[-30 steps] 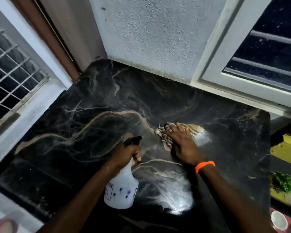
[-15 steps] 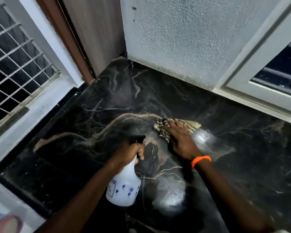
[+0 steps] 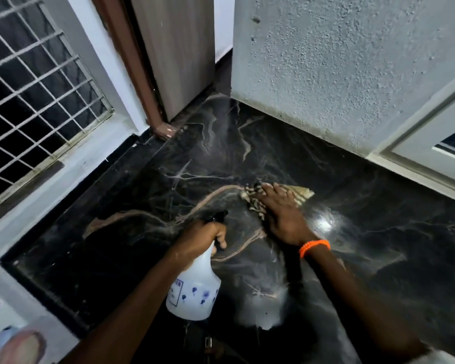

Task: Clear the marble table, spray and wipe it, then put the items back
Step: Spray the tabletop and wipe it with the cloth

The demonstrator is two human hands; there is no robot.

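Note:
The black marble table [image 3: 132, 232] with tan veins fills the middle of the view, its top bare and shiny. My left hand [image 3: 200, 237] grips the neck of a white spray bottle [image 3: 195, 292] with blue flower prints, its black nozzle pointing toward the far corner, where a faint mist hangs. My right hand [image 3: 281, 214], an orange band on its wrist, presses flat on a striped cloth [image 3: 304, 193] lying on the marble near the table's centre.
A rough white wall [image 3: 339, 69] backs the table. A barred window [image 3: 37, 101] is at left, a brown door frame [image 3: 132, 61] in the far corner, a white window frame [image 3: 431, 143] at right. Blurred objects lie at bottom left.
The view has swung left and down toward the far corner. My right hand has stayed flat on the cloth, and the left hand keeps the bottle aimed that way, where a faint mist shows.

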